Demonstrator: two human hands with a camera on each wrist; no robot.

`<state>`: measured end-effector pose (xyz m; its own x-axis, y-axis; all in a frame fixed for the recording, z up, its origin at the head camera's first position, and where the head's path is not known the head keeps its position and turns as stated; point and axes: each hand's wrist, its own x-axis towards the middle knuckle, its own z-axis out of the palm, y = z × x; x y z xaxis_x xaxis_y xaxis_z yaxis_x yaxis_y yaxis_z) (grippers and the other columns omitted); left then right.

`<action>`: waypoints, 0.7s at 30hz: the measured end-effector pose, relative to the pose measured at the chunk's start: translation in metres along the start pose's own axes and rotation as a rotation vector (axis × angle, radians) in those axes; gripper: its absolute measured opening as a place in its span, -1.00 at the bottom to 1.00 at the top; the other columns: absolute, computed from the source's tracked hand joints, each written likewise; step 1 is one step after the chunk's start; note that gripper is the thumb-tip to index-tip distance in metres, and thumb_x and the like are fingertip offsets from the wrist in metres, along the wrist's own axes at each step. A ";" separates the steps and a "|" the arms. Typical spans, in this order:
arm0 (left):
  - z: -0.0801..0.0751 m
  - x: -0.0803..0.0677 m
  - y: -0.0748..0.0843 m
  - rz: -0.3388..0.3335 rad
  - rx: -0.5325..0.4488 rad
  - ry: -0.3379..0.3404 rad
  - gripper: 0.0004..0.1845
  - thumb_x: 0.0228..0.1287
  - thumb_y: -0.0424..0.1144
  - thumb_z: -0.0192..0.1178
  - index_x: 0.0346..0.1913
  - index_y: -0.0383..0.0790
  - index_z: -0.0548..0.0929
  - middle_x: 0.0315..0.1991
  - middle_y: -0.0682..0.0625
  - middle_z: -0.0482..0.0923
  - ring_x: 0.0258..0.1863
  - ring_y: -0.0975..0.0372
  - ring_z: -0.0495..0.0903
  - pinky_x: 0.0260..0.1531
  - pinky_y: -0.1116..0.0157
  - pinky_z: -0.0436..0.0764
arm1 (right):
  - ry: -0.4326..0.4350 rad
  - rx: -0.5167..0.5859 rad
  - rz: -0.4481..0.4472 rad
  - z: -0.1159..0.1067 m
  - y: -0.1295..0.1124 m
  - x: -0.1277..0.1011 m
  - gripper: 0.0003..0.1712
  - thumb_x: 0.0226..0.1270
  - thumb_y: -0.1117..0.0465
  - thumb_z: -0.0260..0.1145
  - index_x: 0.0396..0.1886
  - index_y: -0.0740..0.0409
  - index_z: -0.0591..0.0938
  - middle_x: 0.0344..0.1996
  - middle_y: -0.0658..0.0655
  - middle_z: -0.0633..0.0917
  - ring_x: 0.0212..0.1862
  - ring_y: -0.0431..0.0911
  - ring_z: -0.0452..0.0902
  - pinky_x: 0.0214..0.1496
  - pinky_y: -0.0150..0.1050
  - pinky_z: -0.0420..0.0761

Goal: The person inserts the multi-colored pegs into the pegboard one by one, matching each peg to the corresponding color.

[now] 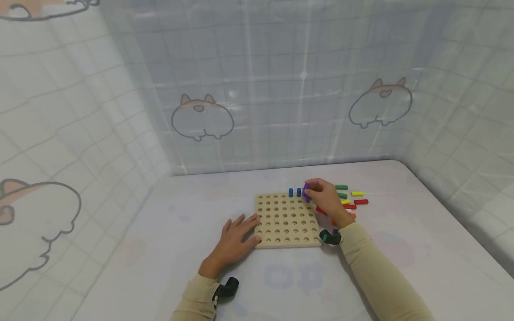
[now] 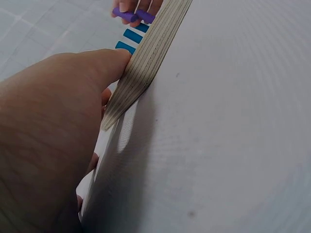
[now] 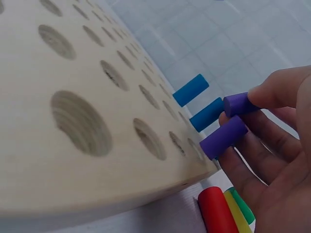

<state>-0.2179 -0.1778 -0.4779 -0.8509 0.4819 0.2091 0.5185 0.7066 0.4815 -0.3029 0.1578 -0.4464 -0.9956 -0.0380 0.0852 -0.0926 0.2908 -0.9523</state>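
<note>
A wooden pegboard [image 1: 287, 227] with rows of round holes lies on the table. My left hand [image 1: 234, 240] rests against its left edge, fingers spread; in the left wrist view the thumb [image 2: 109, 63] touches the rim. At the far right corner my right hand [image 1: 325, 198] pinches a purple peg [image 3: 238, 104] between thumb and fingers, above the board. A second purple peg [image 3: 223, 137] is beside those fingers; whether it sits in a hole I cannot tell. Blue pegs [image 1: 291, 192] stand upright along the far edge, just left of the right hand.
Loose pegs lie right of the board, partly hidden by the right hand and forearm: green [image 1: 341, 187], yellow [image 1: 357, 194], red [image 1: 361, 202] and orange [image 1: 352, 216]. Behind the table hangs a pale curtain [image 1: 273, 98] with a grid and cartoon animals.
</note>
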 end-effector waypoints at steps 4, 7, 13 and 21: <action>0.000 0.000 0.001 0.003 0.006 0.013 -0.36 0.48 0.16 0.06 0.49 -0.05 0.40 0.52 0.11 0.23 0.53 -0.09 0.06 0.38 -0.32 -0.17 | 0.001 -0.057 -0.007 0.003 -0.002 -0.002 -0.60 0.46 0.17 0.32 0.22 0.14 0.57 0.07 0.14 0.65 0.14 0.06 0.54 0.27 0.02 0.50; 0.000 -0.001 0.002 -0.001 0.001 0.015 -0.37 0.48 0.16 0.07 0.49 -0.03 0.40 0.52 0.13 0.22 0.53 -0.09 0.06 0.39 -0.30 -0.18 | 0.002 -0.090 -0.049 0.005 -0.002 -0.003 -0.64 0.43 0.18 0.34 0.17 0.12 0.60 0.03 0.13 0.67 0.10 0.05 0.57 0.22 0.01 0.54; 0.000 -0.002 0.003 -0.018 0.007 -0.010 -0.36 0.48 0.17 0.05 0.49 -0.02 0.39 0.52 0.13 0.22 0.53 -0.08 0.06 0.39 -0.29 -0.18 | -0.035 -0.193 -0.143 0.008 0.002 -0.006 -0.74 0.41 0.20 0.37 0.05 0.09 0.65 -0.11 0.07 0.72 -0.02 -0.01 0.64 0.07 -0.04 0.62; -0.004 0.000 0.005 -0.026 0.008 0.000 -0.37 0.48 0.16 0.06 0.49 -0.01 0.40 0.51 0.15 0.23 0.53 -0.07 0.06 0.40 -0.29 -0.19 | -0.043 -0.253 -0.176 0.010 0.000 -0.004 -0.77 0.39 0.22 0.38 0.01 0.10 0.67 -0.16 0.03 0.74 -0.08 -0.04 0.66 0.02 -0.04 0.64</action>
<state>-0.2163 -0.1767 -0.4718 -0.8640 0.4634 0.1968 0.4970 0.7227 0.4803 -0.2989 0.1484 -0.4496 -0.9633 -0.1478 0.2242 -0.2684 0.5047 -0.8205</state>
